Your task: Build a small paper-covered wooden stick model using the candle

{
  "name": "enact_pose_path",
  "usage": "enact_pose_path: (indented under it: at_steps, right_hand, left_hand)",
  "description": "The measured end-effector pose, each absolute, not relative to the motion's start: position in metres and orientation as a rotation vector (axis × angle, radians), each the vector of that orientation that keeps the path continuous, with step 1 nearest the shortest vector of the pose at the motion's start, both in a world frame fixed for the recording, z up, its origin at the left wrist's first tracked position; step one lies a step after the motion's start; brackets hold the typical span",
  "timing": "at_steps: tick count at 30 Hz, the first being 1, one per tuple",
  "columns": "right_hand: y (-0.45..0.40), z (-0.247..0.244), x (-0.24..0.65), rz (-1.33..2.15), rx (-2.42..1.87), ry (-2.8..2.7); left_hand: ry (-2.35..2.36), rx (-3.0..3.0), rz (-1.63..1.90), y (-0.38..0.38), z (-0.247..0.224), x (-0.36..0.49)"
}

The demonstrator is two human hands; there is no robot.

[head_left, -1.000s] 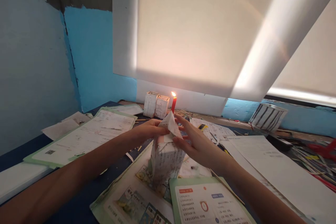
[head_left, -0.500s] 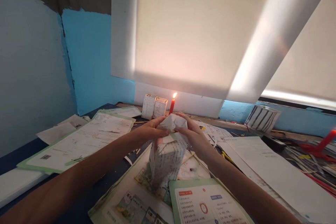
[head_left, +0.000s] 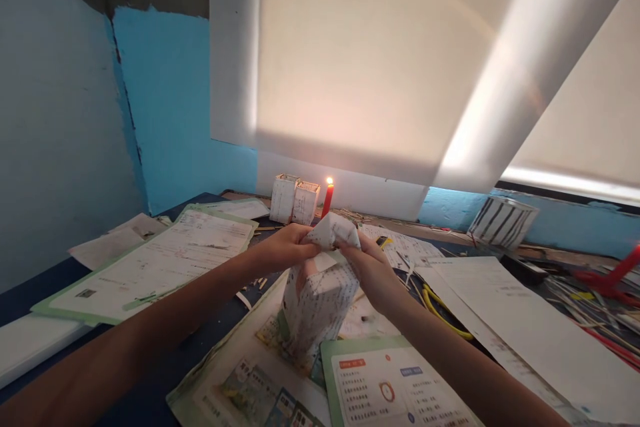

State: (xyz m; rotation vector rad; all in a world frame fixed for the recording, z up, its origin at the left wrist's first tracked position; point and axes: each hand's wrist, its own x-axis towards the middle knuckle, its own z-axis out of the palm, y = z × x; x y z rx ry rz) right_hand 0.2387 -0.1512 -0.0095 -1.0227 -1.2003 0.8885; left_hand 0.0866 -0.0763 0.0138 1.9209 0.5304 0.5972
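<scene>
A box-shaped piece wrapped in printed paper (head_left: pixel 320 307) stands on a worn workbook (head_left: pixel 235 373) in front of me. Its loose top paper is folded up between my hands. My left hand (head_left: pixel 293 245) pinches that paper from the left, thumb on the near side. From the right, my right hand (head_left: pixel 367 267) grips the same folded top, fingers behind it and thumb in front. Just beyond my hands a lit red candle (head_left: pixel 328 200) stands upright, its base hidden. A green-edged booklet (head_left: pixel 395 383) lies against the wrapped box's right side.
Two small paper-covered boxes (head_left: pixel 295 200) stand by the wall, and a striped box (head_left: pixel 504 221) sits farther right. Printed sheets (head_left: pixel 165 260) cover the left. A large white sheet (head_left: pixel 530 320), a yellow-handled tool (head_left: pixel 445 317), thin sticks and another red candle (head_left: pixel 623 267) lie to the right.
The folded top paper has spread a little wider between my hands, and my right fingers have come down from behind it. The camera view has shifted slightly.
</scene>
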Motion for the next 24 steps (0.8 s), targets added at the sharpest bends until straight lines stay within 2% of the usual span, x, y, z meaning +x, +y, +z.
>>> enact_pose_path:
  at_steps: [11,17,24]
  right_hand:
    - [-0.151,-0.006,0.242,0.521,-1.044,-1.599]
    - [-0.152,-0.01,0.241,0.664,-1.029,-1.51]
    - [-0.153,-0.009,0.237,0.892,-0.963,-1.254]
  left_hand:
    - [0.633,2.111,0.731,-0.084,0.014,0.087]
    - [0.622,2.015,1.039,-0.104,-0.004,0.087]
    - [0.665,1.852,1.107,-0.113,-0.005,0.085]
